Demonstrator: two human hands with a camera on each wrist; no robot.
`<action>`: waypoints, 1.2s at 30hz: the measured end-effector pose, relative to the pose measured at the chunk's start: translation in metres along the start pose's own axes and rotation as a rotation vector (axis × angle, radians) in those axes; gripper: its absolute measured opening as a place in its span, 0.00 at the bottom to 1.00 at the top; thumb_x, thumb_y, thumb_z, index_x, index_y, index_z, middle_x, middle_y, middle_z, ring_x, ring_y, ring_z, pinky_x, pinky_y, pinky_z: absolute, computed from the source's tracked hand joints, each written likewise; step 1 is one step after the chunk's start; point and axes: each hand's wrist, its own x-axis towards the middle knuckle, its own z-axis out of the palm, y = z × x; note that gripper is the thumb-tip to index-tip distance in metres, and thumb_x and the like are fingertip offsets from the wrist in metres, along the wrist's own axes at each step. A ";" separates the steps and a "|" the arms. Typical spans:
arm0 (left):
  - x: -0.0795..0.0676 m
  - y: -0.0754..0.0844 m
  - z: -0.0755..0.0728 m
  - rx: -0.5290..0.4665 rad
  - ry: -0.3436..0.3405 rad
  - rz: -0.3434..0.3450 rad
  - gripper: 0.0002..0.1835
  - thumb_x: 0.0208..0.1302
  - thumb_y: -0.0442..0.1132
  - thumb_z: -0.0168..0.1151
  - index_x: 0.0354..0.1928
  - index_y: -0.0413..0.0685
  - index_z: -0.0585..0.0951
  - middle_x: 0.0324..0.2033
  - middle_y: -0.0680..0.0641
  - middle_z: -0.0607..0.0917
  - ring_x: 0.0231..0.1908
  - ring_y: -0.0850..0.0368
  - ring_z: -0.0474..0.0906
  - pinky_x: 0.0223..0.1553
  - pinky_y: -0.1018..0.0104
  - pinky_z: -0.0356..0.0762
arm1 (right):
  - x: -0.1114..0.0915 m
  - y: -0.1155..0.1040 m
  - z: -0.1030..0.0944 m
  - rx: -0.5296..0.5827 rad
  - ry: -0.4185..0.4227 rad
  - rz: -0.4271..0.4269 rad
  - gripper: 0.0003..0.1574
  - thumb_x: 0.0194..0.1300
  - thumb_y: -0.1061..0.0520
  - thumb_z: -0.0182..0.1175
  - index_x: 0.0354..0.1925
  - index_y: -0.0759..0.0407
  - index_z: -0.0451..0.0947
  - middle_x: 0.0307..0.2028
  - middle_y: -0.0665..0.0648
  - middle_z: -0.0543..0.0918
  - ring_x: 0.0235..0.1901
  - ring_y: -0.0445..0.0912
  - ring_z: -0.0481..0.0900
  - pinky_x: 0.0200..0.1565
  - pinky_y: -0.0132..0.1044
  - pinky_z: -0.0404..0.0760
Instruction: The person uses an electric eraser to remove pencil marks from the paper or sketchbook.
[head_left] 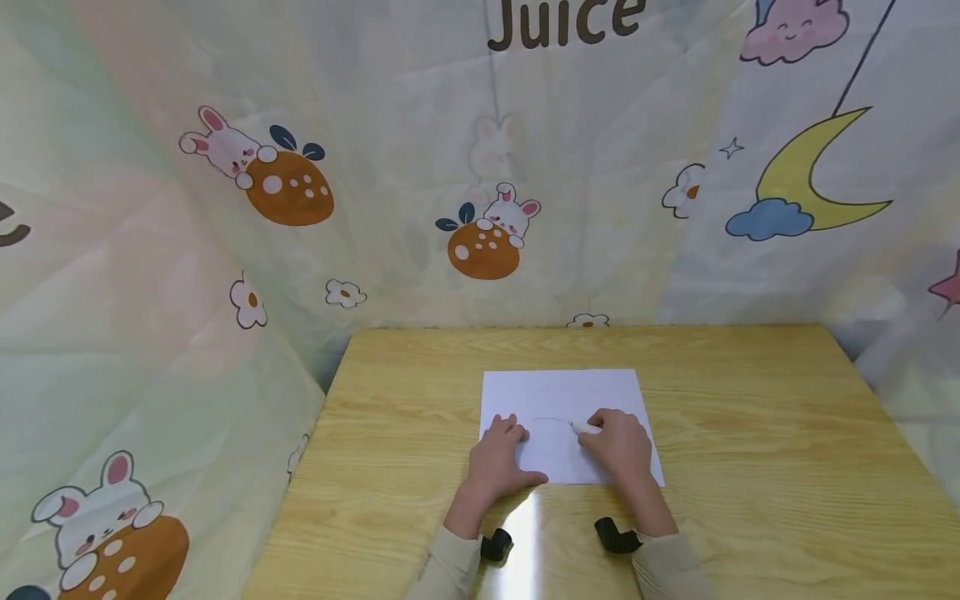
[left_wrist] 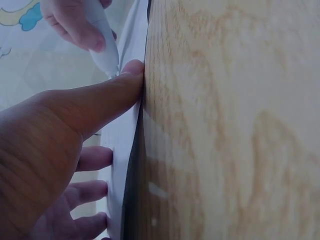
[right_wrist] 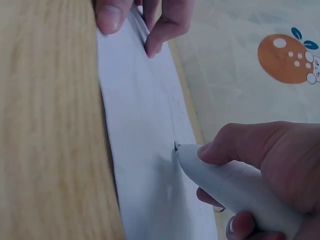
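A white sheet of paper (head_left: 558, 393) lies on the wooden table. My left hand (head_left: 498, 461) rests spread on its left part, the thumb pressing near the front edge and the other fingers farther in. My right hand (head_left: 621, 446) grips a thick white utility knife (right_wrist: 227, 182), thumb on its upper side and fingers curled below. Its short dark tip (right_wrist: 176, 146) meets the paper. A thin line (head_left: 550, 418) runs across the sheet from the tip toward the left hand. In the left wrist view, the knife (left_wrist: 102, 45) shows beyond my left thumb.
The light wooden table (head_left: 750, 433) extends around the paper. Printed cloth (head_left: 390, 167) hangs along the back and sides. Black wrist-worn pieces (head_left: 617, 536) show at both sleeves, and bright glare lies on the table between the forearms.
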 end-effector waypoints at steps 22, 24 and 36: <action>0.003 0.000 -0.001 0.014 -0.018 -0.008 0.39 0.39 0.69 0.74 0.51 0.53 0.80 0.64 0.44 0.72 0.67 0.42 0.62 0.51 0.46 0.74 | 0.001 -0.014 0.000 -0.033 -0.035 0.026 0.14 0.46 0.55 0.68 0.32 0.61 0.85 0.29 0.57 0.85 0.25 0.51 0.79 0.23 0.46 0.76; 0.002 0.000 -0.001 0.009 -0.010 -0.011 0.39 0.39 0.68 0.74 0.51 0.52 0.80 0.64 0.44 0.72 0.67 0.41 0.62 0.52 0.46 0.74 | 0.002 -0.015 0.001 -0.032 -0.030 0.006 0.14 0.47 0.55 0.68 0.33 0.62 0.84 0.30 0.58 0.85 0.25 0.51 0.80 0.24 0.47 0.77; -0.002 0.002 -0.001 -0.003 0.003 -0.012 0.38 0.39 0.68 0.74 0.49 0.52 0.80 0.63 0.44 0.73 0.66 0.41 0.64 0.50 0.46 0.75 | 0.003 -0.015 0.001 -0.059 -0.039 0.003 0.13 0.47 0.55 0.69 0.32 0.61 0.85 0.29 0.57 0.84 0.24 0.51 0.79 0.23 0.47 0.77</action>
